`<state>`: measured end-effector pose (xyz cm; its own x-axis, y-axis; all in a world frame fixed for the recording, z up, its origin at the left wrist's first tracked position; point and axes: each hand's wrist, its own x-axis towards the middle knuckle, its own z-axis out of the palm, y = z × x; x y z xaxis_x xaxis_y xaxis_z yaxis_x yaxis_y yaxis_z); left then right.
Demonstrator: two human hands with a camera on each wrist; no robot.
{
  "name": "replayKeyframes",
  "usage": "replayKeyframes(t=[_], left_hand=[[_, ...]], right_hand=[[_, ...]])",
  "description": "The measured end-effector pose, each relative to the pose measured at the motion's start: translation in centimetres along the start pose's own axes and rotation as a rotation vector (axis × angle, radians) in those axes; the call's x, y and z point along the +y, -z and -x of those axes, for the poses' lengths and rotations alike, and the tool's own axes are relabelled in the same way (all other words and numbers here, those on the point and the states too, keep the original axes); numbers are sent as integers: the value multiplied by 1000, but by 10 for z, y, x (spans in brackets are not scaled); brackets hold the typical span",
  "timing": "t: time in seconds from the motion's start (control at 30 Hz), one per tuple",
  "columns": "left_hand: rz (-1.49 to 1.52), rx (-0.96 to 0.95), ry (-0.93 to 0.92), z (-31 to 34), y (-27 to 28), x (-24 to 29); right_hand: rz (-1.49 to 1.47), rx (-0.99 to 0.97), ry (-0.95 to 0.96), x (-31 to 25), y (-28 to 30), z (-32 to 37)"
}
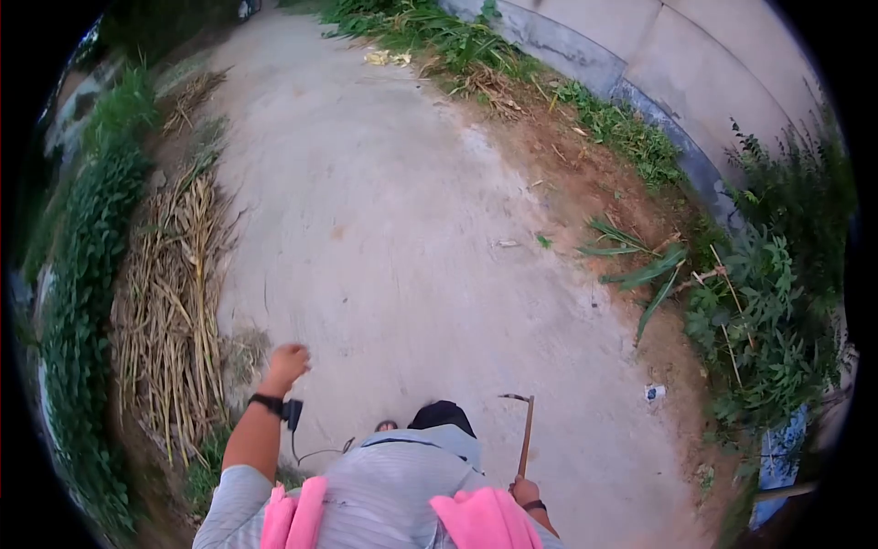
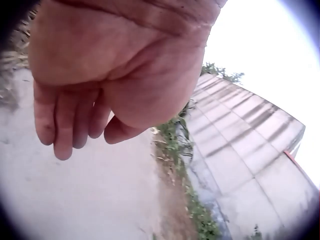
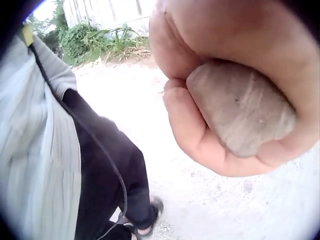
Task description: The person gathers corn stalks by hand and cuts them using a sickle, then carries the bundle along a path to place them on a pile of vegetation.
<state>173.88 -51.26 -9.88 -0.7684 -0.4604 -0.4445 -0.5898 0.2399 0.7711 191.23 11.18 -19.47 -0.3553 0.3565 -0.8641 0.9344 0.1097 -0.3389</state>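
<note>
My right hand (image 1: 525, 492) grips the wooden handle of a sickle (image 1: 527, 435) low at my right side. The sickle's thin dark blade points left at the far end of the handle. In the right wrist view, fingers (image 3: 187, 122) wrap round the handle, whose blunt butt end (image 3: 242, 107) faces the camera. Held out to the left in front of me, my left hand (image 1: 289, 364) carries nothing. Its fingers (image 2: 64, 125) hang loosely bent over the pale path in the left wrist view.
A concrete path (image 1: 384, 210) runs ahead. Dry stalks (image 1: 169, 320) lie along its left edge beside green vines (image 1: 87, 302). On the right are bare soil, cut green leaves (image 1: 645, 265), bushes (image 1: 750, 311) and a wall (image 1: 704, 73). A small white scrap (image 1: 655, 392) lies at the right edge.
</note>
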Motion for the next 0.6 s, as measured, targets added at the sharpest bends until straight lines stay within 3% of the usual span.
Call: replayKeyframes(t=[0.03,0.1,0.13,0.23,0.27,0.33,0.37,0.43,0.47,0.53,0.6], left_hand=[[-23,-93,-210,-52,-14,18],[48,-212,-358,-128,-42,79],[140,-236,-292,-144,-56,124],[-13,-207,-256,-205,-77,207],[26,-199,-234,-241,-81,211],[95,-204,-164,-299,-77,161],[-115,-202,-209,-298,-72,162],[-204,-217,-84,-309,-69,165],[-83,-233,94,-315,-72,166],[1,-228,239,-326,-79,166],[-1151,-521,-1060,-378,-68,104]], right_hand=[[23,-5,-3,-23,-7,-10],[20,-14,-28,-70,-20,-38],[3,-13,-45,-93,-26,-55],[-67,-14,-85,-179,-33,-111],[-93,-19,-96,-212,-33,-128],[-157,-19,-104,-276,-26,-154],[-182,-22,-94,-309,-22,-166],[-199,-28,-48,-386,-16,-186],[-197,-29,-21,-424,-12,-195],[-161,-10,44,-507,-6,-216],[-111,18,110,-589,-11,-230]])
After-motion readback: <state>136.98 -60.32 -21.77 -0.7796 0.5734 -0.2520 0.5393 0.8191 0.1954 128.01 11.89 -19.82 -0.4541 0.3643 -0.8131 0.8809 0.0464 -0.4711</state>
